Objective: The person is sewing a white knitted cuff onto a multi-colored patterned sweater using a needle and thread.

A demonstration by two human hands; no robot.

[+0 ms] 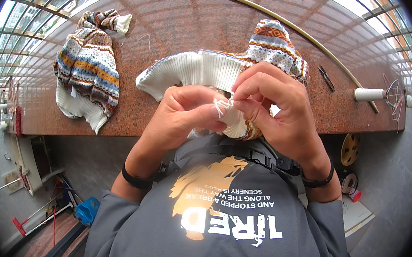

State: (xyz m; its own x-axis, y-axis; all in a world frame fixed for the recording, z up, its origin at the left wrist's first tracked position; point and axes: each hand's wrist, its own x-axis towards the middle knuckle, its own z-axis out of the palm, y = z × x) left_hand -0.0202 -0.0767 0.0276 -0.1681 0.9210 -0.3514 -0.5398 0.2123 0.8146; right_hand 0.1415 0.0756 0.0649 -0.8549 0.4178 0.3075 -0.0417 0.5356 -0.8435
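Note:
A patterned knit sweater (271, 43) with a cream ribbed band (212, 67) lies partly on the stone tabletop, and part of it hangs toward my lap. My left hand (188, 113) pinches a cream ribbed edge (236, 123) of the knit between thumb and fingers. A short white yarn end (219, 106) sticks out at that thumb. Close against it, my right hand (276, 100) has thumb and fingertips together on white yarn (232, 96) at the same edge. Whether a needle is among those fingers is hidden.
Another patterned knit sweater (88, 67) lies to the left on the brown speckled tabletop (187, 21). Dark thread snips (326, 78), a white yarn cone (369, 94) and tangled thread (394, 97) are on the right. A long pale pole (256, 5) curves across the back.

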